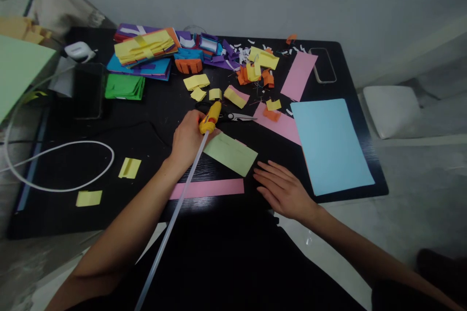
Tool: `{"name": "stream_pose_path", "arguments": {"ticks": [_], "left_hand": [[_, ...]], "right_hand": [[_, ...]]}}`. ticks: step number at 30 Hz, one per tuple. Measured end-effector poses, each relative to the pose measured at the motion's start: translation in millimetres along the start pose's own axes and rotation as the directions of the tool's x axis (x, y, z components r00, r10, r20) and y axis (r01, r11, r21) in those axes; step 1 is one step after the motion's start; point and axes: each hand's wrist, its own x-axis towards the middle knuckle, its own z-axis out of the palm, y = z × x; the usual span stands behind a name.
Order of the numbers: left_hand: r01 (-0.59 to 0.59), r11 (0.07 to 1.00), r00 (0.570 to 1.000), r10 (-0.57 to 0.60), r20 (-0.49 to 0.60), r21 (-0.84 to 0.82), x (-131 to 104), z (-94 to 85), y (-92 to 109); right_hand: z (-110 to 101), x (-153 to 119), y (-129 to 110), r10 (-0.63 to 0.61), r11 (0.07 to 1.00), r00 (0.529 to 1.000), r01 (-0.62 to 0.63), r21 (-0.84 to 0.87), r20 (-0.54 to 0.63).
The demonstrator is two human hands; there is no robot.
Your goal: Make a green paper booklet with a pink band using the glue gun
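Note:
My left hand (188, 137) is wrapped round a yellow glue gun (210, 117), from whose back a long translucent glue stick (176, 211) runs down toward me. Just below the gun a pale green paper piece (232, 154) lies on the black table, its left end near my left fingertips. My right hand (279, 187) rests palm down beside the paper's right corner, fingers spread and nothing held. A pink strip (207, 188) lies nearer the front edge. Scissors (237, 117) sit just right of the gun, their handles partly hidden.
Light blue sheets (332, 146) lie at the right, with a phone (322, 65) behind them. Folded coloured paper stacks (146, 48) and scraps (251, 70) line the back. A white cable (62, 189) loops at the left, near two small yellow pieces (130, 168).

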Motion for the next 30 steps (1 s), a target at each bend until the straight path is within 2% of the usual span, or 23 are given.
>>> {"name": "stream_pose_path", "arguments": {"ticks": [3, 5, 7, 10, 13, 16, 21, 28, 30], "left_hand": [[-0.011, 1.000, 1.000, 0.011, 0.001, -0.008, 0, 0.1, -1], [-0.015, 1.000, 1.000, 0.015, 0.001, -0.010, -1, 0.6, -2], [-0.019, 1.000, 1.000, 0.019, -0.006, -0.006, 0, 1.4, -3], [-0.029, 1.000, 0.999, 0.029, -0.019, -0.001, 0, 3.0, -5], [-0.042, 0.999, 0.999, 0.042, -0.028, -0.010, 1, 4.2, -6], [-0.042, 0.999, 0.998, 0.041, -0.038, -0.016, 1, 4.4, -6], [-0.004, 1.000, 0.999, 0.003, -0.034, -0.028, 3, 2.6, -6], [0.023, 0.997, 0.998, -0.027, -0.048, -0.074, 5, 1.4, -8], [0.014, 0.996, 0.998, -0.020, -0.060, -0.092, 5, 0.5, -8]], "right_hand": [[-4, 13, -1, 0.037, 0.999, 0.979, -0.032, 0.029, -0.199], [1, 33, -2, 0.073, 0.997, 0.967, -0.065, 0.040, -0.245], [12, 56, -2, 0.085, 0.995, 0.977, -0.075, 0.058, -0.194], [32, 87, 1, 0.050, 0.996, 0.998, -0.052, 0.077, 0.034], [44, 96, 6, 0.014, 0.997, 0.984, -0.026, 0.068, 0.176], [43, 85, 10, -0.011, 0.999, 0.977, 0.000, 0.054, 0.215], [29, 54, 12, -0.009, 0.997, 0.975, -0.007, 0.070, 0.223], [15, 17, 9, 0.045, 0.998, 0.981, -0.054, 0.042, 0.187], [10, 11, 8, 0.060, 0.995, 0.988, -0.071, 0.073, 0.141]]}}
